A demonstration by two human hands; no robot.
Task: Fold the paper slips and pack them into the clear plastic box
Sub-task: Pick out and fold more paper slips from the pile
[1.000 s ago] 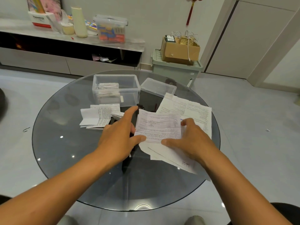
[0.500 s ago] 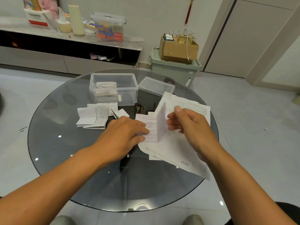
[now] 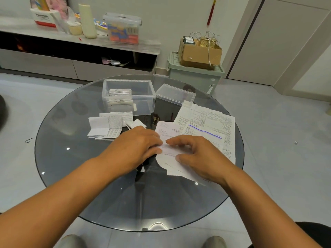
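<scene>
Hands meet at table centre: my left hand (image 3: pixel 138 145) and right hand (image 3: pixel 198 156) both press one paper slip (image 3: pixel 168 149) flat. One clear box (image 3: pixel 143 97) holding folded slips sits at twelve o'clock, one lid (image 3: pixel 175 93) beside it.

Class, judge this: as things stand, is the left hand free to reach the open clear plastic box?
Probably yes. The left hand presses a white paper slip, but only glass table and a few folded slips lie between it and the open clear plastic box.
</scene>
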